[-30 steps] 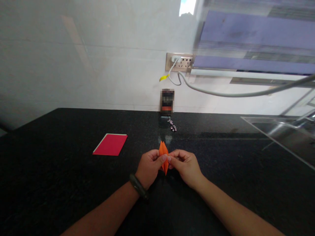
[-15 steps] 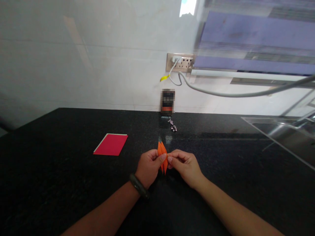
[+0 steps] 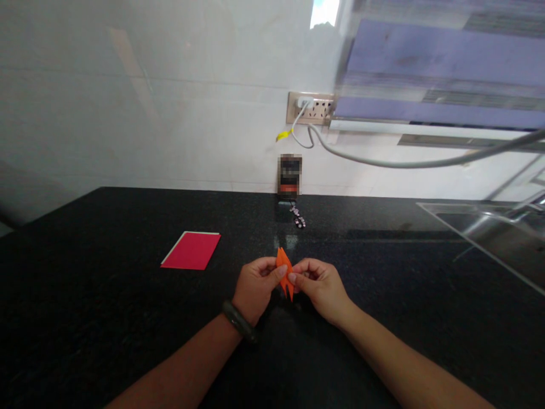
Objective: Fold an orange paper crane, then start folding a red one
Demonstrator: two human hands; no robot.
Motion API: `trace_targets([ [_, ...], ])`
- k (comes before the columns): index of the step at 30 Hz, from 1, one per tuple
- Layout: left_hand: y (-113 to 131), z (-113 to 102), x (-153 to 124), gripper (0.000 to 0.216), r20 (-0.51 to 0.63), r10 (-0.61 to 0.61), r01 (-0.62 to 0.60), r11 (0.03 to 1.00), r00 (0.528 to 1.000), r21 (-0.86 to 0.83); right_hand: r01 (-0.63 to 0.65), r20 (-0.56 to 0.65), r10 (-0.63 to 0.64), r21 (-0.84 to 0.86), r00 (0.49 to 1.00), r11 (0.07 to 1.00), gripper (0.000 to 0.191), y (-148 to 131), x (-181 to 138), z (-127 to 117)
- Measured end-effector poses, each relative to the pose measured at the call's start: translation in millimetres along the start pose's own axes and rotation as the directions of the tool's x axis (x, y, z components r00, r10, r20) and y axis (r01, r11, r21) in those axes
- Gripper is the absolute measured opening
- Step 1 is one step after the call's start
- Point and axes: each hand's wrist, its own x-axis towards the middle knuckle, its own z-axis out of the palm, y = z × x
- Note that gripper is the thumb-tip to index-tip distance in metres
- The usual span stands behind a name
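Note:
A small folded orange paper shape [image 3: 284, 267] with pointed ends is held upright just above the black countertop [image 3: 106, 318]. My left hand [image 3: 254, 287], with a dark band on its wrist, pinches the paper's left side. My right hand [image 3: 321, 287] pinches its right side, fingers curled. Both hands are close together at the centre of the view. The paper's lower points stick out below my fingers.
A stack of red paper [image 3: 191, 250] lies flat to the left. A small dark object [image 3: 289, 176] stands against the wall with a little item [image 3: 298, 218] in front. A wall socket [image 3: 309, 108] holds a white cable. A metal sink [image 3: 494, 230] is at right.
The orange paper has tilted slightly and its lower flaps have spread; my fingers have shifted on it. Hands stay in the same place.

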Motion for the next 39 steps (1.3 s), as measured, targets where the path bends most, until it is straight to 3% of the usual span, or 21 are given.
trace_targets([
  [4,1.2,-1.1,-0.9,0.018,-0.058,0.003,-0.003,1.000,0.998,-0.007,0.000,0.021,0.000,-0.001,1.000,1.000,0.022,-2.7,-1.3,0.6],
  [10,-2.2,-4.7,1.2,0.031,0.058,-0.080,0.086,0.989,0.995,-0.120,-0.021,0.055,0.022,-0.012,0.998,1.000,0.024,-6.2,-3.2,1.8],
  [18,3.0,-3.6,1.5,0.024,0.007,-0.054,0.054,0.992,0.999,-0.118,-0.042,0.102,0.051,-0.084,0.994,0.996,0.015,-4.6,-4.4,3.7],
  [23,-1.1,-4.9,0.3,0.035,0.010,-0.071,0.071,0.980,0.997,-0.184,-0.056,0.131,0.069,-0.100,0.989,0.993,0.013,-3.2,-5.0,5.1],
  [28,0.0,-6.0,2.9,0.039,-0.007,-0.050,0.049,0.998,0.999,-0.032,-0.072,0.076,0.075,-0.047,0.994,0.996,0.017,-1.1,-2.1,3.3],
  [31,-0.5,-5.3,4.6,0.030,0.048,-0.042,0.037,0.994,0.998,0.107,-0.033,0.018,0.033,-0.018,0.999,0.999,0.018,-1.5,0.5,0.9],
  [39,-3.0,2.6,1.5,0.023,0.156,-0.076,0.068,0.996,0.985,0.056,0.022,-0.081,-0.021,0.008,0.997,1.000,0.020,0.2,3.1,-1.1],
])
